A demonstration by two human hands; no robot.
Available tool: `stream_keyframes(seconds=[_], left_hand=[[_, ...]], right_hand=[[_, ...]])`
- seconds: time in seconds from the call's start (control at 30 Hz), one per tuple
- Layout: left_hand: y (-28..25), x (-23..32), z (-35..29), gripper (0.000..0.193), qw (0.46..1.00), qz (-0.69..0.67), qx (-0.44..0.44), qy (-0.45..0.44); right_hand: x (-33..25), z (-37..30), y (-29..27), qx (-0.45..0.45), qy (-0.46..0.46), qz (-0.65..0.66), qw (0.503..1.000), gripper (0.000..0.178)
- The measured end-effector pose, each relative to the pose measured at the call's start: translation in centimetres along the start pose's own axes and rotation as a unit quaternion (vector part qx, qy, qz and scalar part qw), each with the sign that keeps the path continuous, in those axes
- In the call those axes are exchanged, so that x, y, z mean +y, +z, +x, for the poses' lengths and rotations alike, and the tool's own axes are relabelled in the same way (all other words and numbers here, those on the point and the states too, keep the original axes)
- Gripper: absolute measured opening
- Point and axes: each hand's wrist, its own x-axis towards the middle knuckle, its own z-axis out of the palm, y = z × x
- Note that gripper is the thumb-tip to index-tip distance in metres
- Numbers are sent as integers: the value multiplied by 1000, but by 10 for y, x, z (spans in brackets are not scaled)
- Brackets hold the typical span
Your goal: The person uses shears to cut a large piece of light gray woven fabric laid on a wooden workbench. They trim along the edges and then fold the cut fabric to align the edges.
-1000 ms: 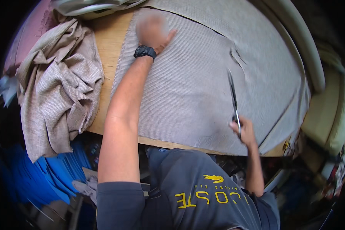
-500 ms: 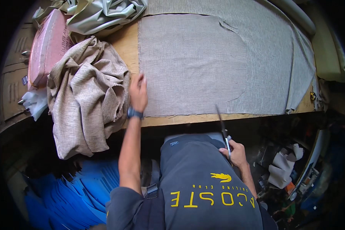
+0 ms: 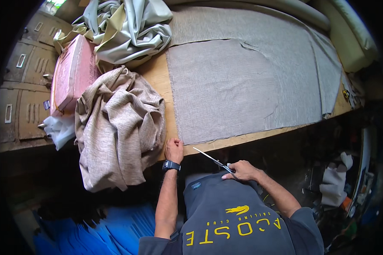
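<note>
My right hand (image 3: 241, 171) is closed around the handles of a pair of scissors (image 3: 208, 156), held in front of the table edge over my lap. The blades point left toward my other hand. At the near left corner of a cut piece of ribbed grey-beige fabric (image 3: 221, 89), my left hand (image 3: 174, 150) is closed with its fingers curled. Whether it pinches the corner cannot be made out. The piece lies flat on a larger sheet of similar fabric (image 3: 298, 63). A dark watch (image 3: 171, 165) is on my left wrist.
Crumpled beige fabric (image 3: 119, 123) hangs over the wooden table (image 3: 157, 80) edge left of my hand. Behind it are a pink wrapped block (image 3: 74, 72) and pale folded sheeting (image 3: 136, 29). Metal lockers (image 3: 30, 106) stand far left; blue material (image 3: 102, 233) lies below.
My left hand has moved nearer along the fabric's left edge to its corner, and its fingers have closed. The scissors have swung from pointing away to pointing left. The view has shifted.
</note>
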Motion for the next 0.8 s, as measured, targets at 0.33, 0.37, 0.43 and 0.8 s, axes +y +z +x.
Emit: stream_keyframes(seconds=[0.33, 0.37, 0.43, 0.8], left_hand=[[6, -31, 28, 33, 951, -251, -179, 6], [3, -27, 28, 33, 955, -234, -183, 29], [-2, -21, 25, 29, 944, -254, -208, -12], [-7, -33, 35, 21, 923, -248, -293, -29]], right_hand=[[-57, 35, 106, 63, 69, 267, 959, 57], [-65, 42, 114, 74, 75, 295, 950, 57], [-78, 57, 127, 95, 83, 348, 929, 56], [-98, 103, 140, 175, 66, 342, 921, 59]])
